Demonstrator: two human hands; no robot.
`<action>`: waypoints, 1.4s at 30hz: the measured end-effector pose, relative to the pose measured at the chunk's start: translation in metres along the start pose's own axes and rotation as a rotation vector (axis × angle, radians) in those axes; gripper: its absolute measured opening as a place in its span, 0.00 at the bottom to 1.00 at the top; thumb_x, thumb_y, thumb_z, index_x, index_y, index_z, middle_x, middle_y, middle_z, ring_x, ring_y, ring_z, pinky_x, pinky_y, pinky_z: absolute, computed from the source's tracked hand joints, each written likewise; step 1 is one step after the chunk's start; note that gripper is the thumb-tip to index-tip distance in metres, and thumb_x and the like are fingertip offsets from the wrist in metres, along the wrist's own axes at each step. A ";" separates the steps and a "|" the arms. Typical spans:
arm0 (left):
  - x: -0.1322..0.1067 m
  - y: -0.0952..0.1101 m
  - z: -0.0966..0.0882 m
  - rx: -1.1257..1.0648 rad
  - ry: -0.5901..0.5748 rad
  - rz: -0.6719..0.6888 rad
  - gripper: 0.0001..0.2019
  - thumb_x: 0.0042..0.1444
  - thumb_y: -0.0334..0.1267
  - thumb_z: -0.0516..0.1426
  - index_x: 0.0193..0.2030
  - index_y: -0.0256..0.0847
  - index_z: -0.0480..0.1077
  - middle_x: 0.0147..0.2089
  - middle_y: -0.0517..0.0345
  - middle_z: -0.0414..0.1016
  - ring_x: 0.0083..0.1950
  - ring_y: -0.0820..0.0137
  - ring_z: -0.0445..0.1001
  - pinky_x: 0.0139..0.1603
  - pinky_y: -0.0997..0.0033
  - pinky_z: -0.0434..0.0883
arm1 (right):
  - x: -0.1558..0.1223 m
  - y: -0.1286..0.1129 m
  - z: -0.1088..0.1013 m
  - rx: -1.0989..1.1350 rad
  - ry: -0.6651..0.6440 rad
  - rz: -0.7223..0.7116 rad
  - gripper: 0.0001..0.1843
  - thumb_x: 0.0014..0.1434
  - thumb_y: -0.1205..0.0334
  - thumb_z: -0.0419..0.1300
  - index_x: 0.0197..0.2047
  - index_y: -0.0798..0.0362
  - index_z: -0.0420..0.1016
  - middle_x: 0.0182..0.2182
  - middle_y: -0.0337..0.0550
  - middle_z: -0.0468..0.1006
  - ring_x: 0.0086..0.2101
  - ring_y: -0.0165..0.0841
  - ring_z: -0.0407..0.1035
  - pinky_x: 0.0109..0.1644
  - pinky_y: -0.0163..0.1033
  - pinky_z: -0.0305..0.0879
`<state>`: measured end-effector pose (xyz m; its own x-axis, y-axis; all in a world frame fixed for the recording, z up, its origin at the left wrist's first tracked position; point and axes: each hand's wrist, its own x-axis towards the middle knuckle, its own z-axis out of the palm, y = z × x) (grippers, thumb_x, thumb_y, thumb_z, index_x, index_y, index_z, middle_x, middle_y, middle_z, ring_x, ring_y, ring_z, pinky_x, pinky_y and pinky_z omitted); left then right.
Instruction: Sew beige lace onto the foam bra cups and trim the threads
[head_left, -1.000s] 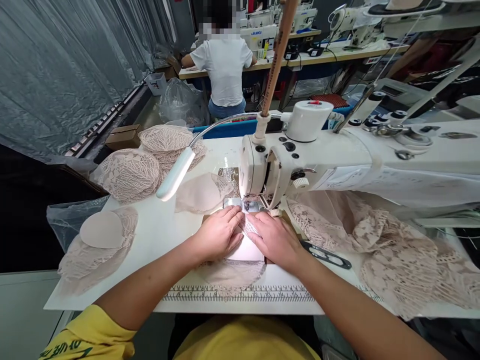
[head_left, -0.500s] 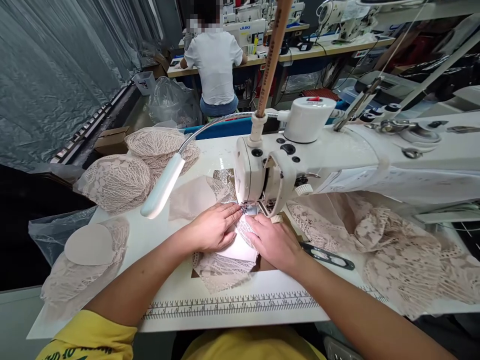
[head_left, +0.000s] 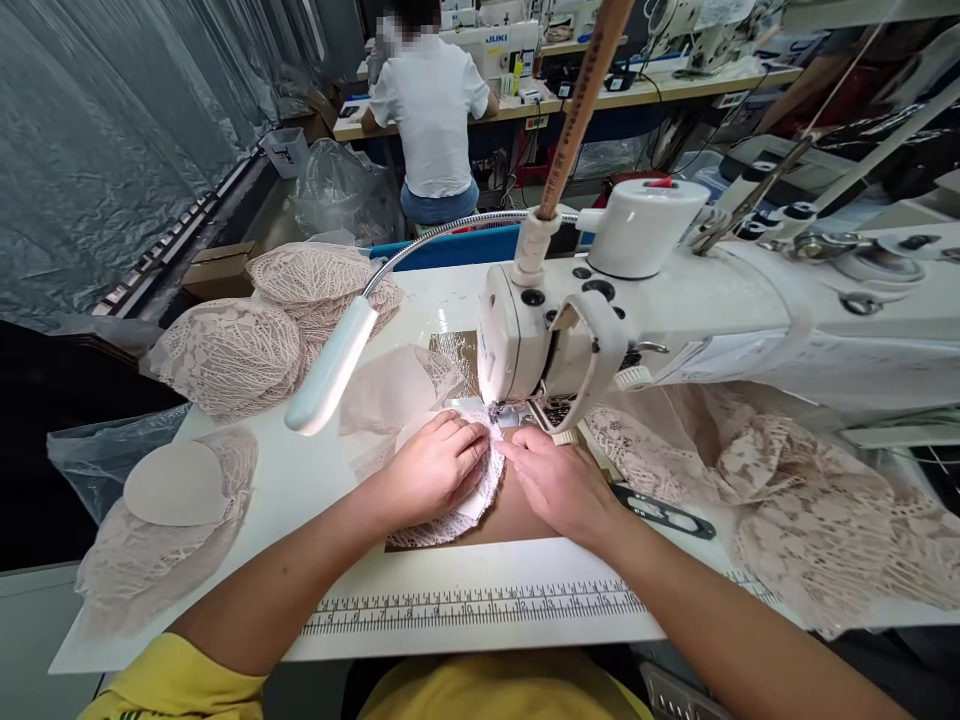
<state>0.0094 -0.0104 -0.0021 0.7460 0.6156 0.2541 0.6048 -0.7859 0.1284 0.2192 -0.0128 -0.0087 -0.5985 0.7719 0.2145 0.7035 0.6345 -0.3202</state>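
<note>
Under the needle end of a white sewing machine (head_left: 517, 340) lies a round, pale lace-covered cup (head_left: 450, 525), its scalloped lace edge curving toward me. My left hand (head_left: 435, 468) rests on top of the cup, fingers bent and pressed together on it. At the cup's right edge, close to the presser foot, my right hand (head_left: 555, 485) has thumb and forefinger closed on the lace border, the other fingers curled. Sheer fabric with a pale pad (head_left: 394, 390) lies behind my left hand. The needle tip is too small to make out.
Stacked lace pieces (head_left: 229, 360) sit at the left, near a lace piece with an oval pad (head_left: 174, 485). A lamp (head_left: 330, 370) hangs over the table. Thread snips (head_left: 664, 512) and heaped lace (head_left: 817, 520) lie right. A printed ruler (head_left: 480, 605) runs along the front. A person (head_left: 431, 120) sits beyond.
The cup has been turned, so its scalloped edge now faces front and right. My left fingers have gone from flat to bent; my right fingers have curled in. The view has shifted slightly.
</note>
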 end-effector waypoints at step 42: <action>0.003 -0.010 0.010 -0.061 0.010 0.016 0.19 0.64 0.34 0.48 0.59 0.29 0.64 0.58 0.38 0.69 0.57 0.54 0.67 0.52 0.53 0.71 | 0.005 -0.003 0.006 -0.181 -0.001 0.085 0.24 0.59 0.73 0.49 0.57 0.51 0.72 0.48 0.47 0.76 0.40 0.37 0.70 0.41 0.38 0.66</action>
<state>0.0079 0.0000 -0.0121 0.7521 0.6029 0.2661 0.5748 -0.7977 0.1828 0.2116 -0.0114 -0.0126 -0.5343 0.8230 0.1928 0.8089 0.5640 -0.1661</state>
